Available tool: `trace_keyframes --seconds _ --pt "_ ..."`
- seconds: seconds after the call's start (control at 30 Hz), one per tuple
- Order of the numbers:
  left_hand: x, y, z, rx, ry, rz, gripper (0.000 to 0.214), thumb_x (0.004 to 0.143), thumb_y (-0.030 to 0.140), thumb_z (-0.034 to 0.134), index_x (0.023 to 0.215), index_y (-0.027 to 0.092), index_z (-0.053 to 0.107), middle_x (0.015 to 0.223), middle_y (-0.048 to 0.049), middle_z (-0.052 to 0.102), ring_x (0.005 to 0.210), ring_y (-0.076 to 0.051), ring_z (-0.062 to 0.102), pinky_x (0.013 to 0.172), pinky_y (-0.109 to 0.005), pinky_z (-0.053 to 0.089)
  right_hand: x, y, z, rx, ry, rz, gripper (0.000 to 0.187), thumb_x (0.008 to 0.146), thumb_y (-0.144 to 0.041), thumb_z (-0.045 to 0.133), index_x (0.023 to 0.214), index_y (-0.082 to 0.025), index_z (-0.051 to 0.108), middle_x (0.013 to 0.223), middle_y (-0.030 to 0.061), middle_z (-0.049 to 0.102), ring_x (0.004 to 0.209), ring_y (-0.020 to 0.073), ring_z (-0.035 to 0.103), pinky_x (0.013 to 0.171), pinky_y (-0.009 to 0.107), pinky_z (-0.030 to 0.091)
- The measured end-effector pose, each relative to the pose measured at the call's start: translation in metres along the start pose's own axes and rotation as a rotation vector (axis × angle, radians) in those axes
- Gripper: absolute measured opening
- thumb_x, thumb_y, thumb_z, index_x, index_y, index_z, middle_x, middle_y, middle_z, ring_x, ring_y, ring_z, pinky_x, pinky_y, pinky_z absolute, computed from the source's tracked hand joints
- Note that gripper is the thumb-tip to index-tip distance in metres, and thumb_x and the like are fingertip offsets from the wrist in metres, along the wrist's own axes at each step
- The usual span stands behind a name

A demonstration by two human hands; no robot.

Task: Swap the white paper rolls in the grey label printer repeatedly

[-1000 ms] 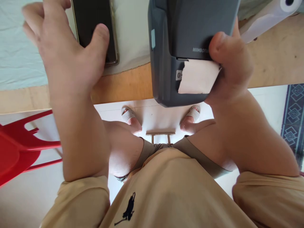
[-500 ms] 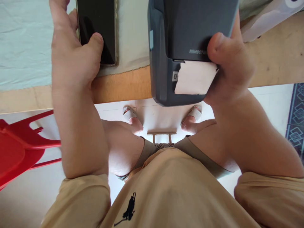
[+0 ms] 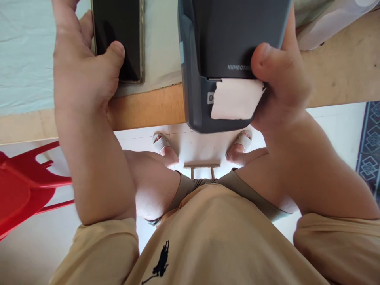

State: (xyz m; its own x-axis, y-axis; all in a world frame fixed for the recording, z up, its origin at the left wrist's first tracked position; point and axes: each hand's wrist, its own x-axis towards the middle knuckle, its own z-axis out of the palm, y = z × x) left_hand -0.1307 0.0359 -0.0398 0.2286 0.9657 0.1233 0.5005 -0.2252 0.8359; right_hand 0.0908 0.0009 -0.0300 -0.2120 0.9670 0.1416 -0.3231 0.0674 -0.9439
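My left hand (image 3: 86, 59) is closed round a smartphone (image 3: 118, 39) in a clear-edged case, thumb over its dark screen and fingers at its left side. On the right, my right hand (image 3: 282, 83) grips a dark grey label printer (image 3: 237, 35) marked NIIMBOT, the thumb pressed on its top face. A torn-edged white paper label (image 3: 237, 99) sticks out of the printer's slot and lies over its front. The upper ends of both the phone and the printer run out of view, and my right fingers are mostly hidden behind the printer.
A wooden table (image 3: 148, 107) with a pale green cloth (image 3: 26, 59) lies beneath my hands. A white roll (image 3: 335, 23) rests at the upper right. A red plastic chair (image 3: 29, 178) stands at the left, and a patterned blue mat (image 3: 369, 146) at the right.
Both hands have shifted slightly left, carrying the phone and the printer with them. My hold on each stays the same, and the label still hangs from the printer.
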Motion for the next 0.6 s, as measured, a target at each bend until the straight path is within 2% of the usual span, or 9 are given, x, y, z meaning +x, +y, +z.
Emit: trace_keyframes --seconds 0.1,0.23,0.33,0.5,0.6 --pt "0.0039 -0.0056 -0.0013 -0.093 0.004 -0.010 0.042 0.074 0.006 0.039 0.112 0.019 0.027 0.106 0.0039 0.051 0.094 -0.006 0.049 0.080 -0.021 0.044 -0.0007 0.0000 0.0013 -0.014 -0.006 -0.006 0.033 0.070 -0.014 0.029 0.102 -0.012 0.021 0.087 -0.0058 0.040 0.077 -0.0120 0.041 0.071 0.001 0.036" --pt "0.0078 -0.0108 -0.0023 -0.207 0.069 -0.104 0.031 0.076 0.005 0.030 0.104 0.018 0.032 0.092 0.0054 0.053 0.080 -0.004 0.052 0.082 -0.026 0.046 -0.0012 0.0010 0.0022 -0.039 -0.001 -0.003 0.032 0.069 -0.016 0.030 0.100 -0.012 0.022 0.083 -0.0053 0.038 0.069 -0.0128 0.037 0.066 0.000 0.035" --pt "0.0079 -0.0100 -0.0027 -0.180 0.122 -0.160 0.032 0.075 0.005 0.031 0.104 0.018 0.034 0.088 0.0069 0.055 0.074 -0.005 0.051 0.083 -0.029 0.047 -0.0008 0.0014 0.0023 -0.040 0.012 -0.013 0.032 0.069 -0.016 0.031 0.099 -0.012 0.023 0.082 -0.0040 0.037 0.067 -0.0123 0.036 0.063 0.001 0.035" --pt "0.0070 -0.0035 -0.0018 -0.175 0.137 -0.206 0.036 0.072 -0.002 0.025 0.101 0.018 0.035 0.087 0.0046 0.055 0.074 -0.008 0.052 0.084 -0.033 0.045 -0.0001 0.0018 0.0024 -0.025 0.010 -0.010 0.032 0.069 -0.015 0.030 0.101 -0.013 0.022 0.082 -0.0034 0.037 0.067 -0.0119 0.036 0.063 0.001 0.034" --pt "0.0092 -0.0015 0.0006 -0.189 0.160 -0.211 0.033 0.072 0.001 0.028 0.100 0.017 0.037 0.083 0.0039 0.055 0.072 -0.009 0.053 0.085 -0.036 0.043 -0.0001 0.0021 0.0025 -0.018 0.010 -0.016 0.032 0.069 -0.016 0.031 0.100 -0.012 0.022 0.083 -0.0036 0.038 0.069 -0.0118 0.038 0.065 0.002 0.035"
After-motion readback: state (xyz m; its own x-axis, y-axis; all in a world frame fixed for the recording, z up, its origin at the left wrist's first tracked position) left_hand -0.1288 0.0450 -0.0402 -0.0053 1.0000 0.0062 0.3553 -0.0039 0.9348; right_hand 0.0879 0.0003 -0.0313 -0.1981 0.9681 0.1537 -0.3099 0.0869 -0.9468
